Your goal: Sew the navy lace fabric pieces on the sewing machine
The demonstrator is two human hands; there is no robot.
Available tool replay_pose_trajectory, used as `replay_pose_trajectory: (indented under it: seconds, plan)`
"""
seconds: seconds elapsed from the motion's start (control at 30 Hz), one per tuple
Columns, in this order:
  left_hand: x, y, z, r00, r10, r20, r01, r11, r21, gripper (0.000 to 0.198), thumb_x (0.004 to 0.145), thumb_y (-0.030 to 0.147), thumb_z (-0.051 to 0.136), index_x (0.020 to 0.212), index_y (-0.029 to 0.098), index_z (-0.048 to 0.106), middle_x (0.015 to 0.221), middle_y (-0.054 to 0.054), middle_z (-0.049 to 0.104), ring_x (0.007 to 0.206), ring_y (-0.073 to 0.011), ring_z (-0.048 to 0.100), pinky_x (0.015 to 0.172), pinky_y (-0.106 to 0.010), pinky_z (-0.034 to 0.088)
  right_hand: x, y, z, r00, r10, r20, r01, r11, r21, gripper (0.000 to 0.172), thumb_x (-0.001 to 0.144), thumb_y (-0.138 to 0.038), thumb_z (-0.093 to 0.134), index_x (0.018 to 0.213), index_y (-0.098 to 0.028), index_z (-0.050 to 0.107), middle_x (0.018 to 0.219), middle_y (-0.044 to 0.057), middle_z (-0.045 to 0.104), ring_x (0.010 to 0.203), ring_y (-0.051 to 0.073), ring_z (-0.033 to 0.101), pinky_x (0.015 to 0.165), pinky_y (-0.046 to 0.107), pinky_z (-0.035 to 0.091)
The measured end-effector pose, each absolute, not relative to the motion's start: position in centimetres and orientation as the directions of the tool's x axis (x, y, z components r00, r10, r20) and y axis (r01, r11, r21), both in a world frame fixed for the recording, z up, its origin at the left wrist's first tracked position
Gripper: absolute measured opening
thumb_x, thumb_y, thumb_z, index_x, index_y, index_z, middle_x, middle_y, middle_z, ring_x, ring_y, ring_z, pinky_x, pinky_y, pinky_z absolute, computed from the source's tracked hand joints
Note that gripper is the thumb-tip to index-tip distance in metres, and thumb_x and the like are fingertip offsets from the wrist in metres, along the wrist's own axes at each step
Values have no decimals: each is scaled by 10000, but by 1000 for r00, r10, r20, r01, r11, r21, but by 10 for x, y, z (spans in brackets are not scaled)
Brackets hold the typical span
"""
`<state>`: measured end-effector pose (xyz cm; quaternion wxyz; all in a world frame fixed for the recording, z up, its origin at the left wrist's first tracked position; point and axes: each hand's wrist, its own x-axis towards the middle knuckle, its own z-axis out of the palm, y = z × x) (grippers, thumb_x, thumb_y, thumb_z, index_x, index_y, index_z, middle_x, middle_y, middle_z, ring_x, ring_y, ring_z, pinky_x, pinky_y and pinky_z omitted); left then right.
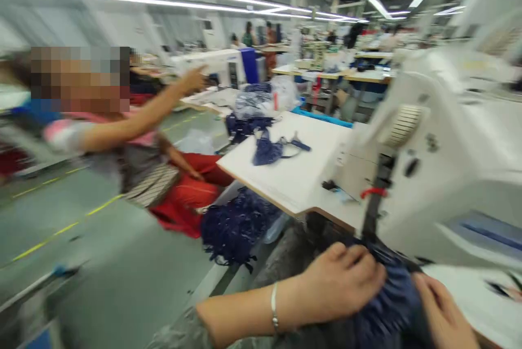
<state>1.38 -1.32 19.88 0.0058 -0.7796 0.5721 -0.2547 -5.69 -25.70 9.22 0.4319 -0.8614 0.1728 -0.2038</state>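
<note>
My left hand (340,284), with a silver bracelet on the wrist, grips a bunch of dark blue fabric (391,297) at the bottom of the view. My right hand (442,313) holds the same fabric from the right side. Both hands sit just in front of a white sewing machine (444,164), near its needle area. The picture is blurred by motion.
A white table (293,175) carries a dark blue garment piece (273,149). A pile of dark blue pieces (236,226) hangs below its edge. A seated person (134,137) on the left stretches an arm toward the back. More tables and machines fill the background.
</note>
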Motion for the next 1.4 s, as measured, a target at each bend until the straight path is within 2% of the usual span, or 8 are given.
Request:
replay_pose_trajectory:
  seconds: [0.17, 0.37, 0.5, 0.6, 0.8, 1.07, 1.23, 1.4]
  plan:
    - [28, -20, 182, 181, -814, 552, -966, -252, -55, 241, 948, 142, 404, 1036, 105, 626, 1224, -146, 591, 1271, -249, 478, 1032, -370, 445, -84, -258, 89, 891, -447, 83, -188, -529, -827, 442, 954, -572, 369, 818, -196, 558, 729, 31, 603, 702, 214, 596, 660, 313, 507]
    - [25, -18, 179, 107, -889, 445, -990, -139, -39, 123, 855, 106, 523, 957, 113, 590, 1424, -197, 451, 1377, -308, 371, 1075, -414, 438, -88, -284, 94, 788, -609, 84, -381, -591, -711, 432, 989, -521, 299, 894, -180, 546, 810, 57, 610, 765, 223, 585, 717, 323, 467]
    - [14, -16, 185, 183, -929, 321, -977, -208, -45, 758, 684, 459, 802, 1298, 145, 487, 1527, -215, 308, 1371, -364, 369, 1045, -473, 453, -53, -283, 101, 686, -720, 103, -555, -609, -567, 317, 953, -470, 486, 908, -161, 542, 959, 150, 605, 941, 325, 571, 808, 408, 425]
    - [14, -18, 189, 183, -925, 333, -981, -192, 8, 1233, 514, 809, 686, 1442, 78, 334, 1437, -228, 440, 1297, -368, 451, 1001, -466, 490, -28, -274, 104, 623, -774, 112, -633, -583, -509, 206, 856, -275, 655, 919, -134, 519, 1042, 233, 563, 1031, 389, 531, 843, 443, 404]
    - [24, -28, 188, 294, -856, 426, -954, -290, 76, 343, 1005, 252, 378, 1299, 185, 542, 1241, -89, 607, 1105, -231, 582, 912, -378, 532, -40, -285, 106, 685, -726, 51, -497, -518, -696, 156, 809, -168, 592, 744, -202, 454, 801, 75, 582, 797, 255, 576, 697, 336, 426]
    - [19, -36, 194, 298, -821, 487, -946, -323, 33, 338, 976, 333, 468, 1202, 122, 605, 1155, -97, 651, 1031, -254, 592, 871, -395, 541, -50, -349, 203, 746, -653, 134, 79, -112, -991, 449, 726, -634, 673, 829, -217, 541, 643, -50, 480, 439, 70, 319, 367, 188, 217]
    - [10, -39, 190, 300, -803, 516, -927, -374, -43, 327, 971, 326, 484, 1167, 96, 609, 1141, -100, 658, 995, -241, 605, 851, -379, 532, -40, -319, 274, 681, -687, 255, 606, 332, -723, 192, 902, -405, 656, 834, -238, 591, 647, -70, 352, 490, 24, 346, 431, 76, 296]
    - [11, -30, 195, 151, -871, 468, -977, -203, -64, 299, 975, 117, 371, 1163, 63, 598, 1192, -120, 633, 1071, -215, 594, 943, -330, 508, -44, -250, 225, 839, -538, 78, 260, 271, -927, 282, 782, -434, 793, 824, -209, 630, 546, -69, 416, 376, 41, 290, 320, 139, 252]
